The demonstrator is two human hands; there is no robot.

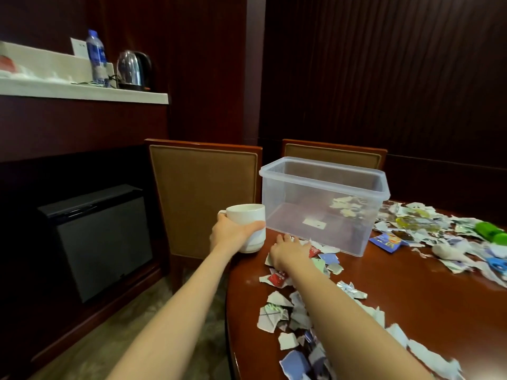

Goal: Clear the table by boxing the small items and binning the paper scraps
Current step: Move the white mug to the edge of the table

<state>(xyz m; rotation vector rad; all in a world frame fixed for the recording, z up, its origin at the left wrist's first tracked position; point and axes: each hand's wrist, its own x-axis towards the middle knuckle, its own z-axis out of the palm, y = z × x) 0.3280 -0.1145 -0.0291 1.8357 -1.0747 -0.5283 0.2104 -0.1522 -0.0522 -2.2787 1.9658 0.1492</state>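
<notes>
Torn paper scraps [285, 311], white and printed, trail along the near edge of the round red-brown wooden table [384, 311]. My right hand [288, 255] lies flat, fingers spread, over scraps just beside the clear plastic storage box [323, 204]. My left hand [230, 233] is wrapped around a white ceramic mug [251, 227] held at the table edge. Advice: sweep slowly and keep the palm low, or scraps spill.
</notes>
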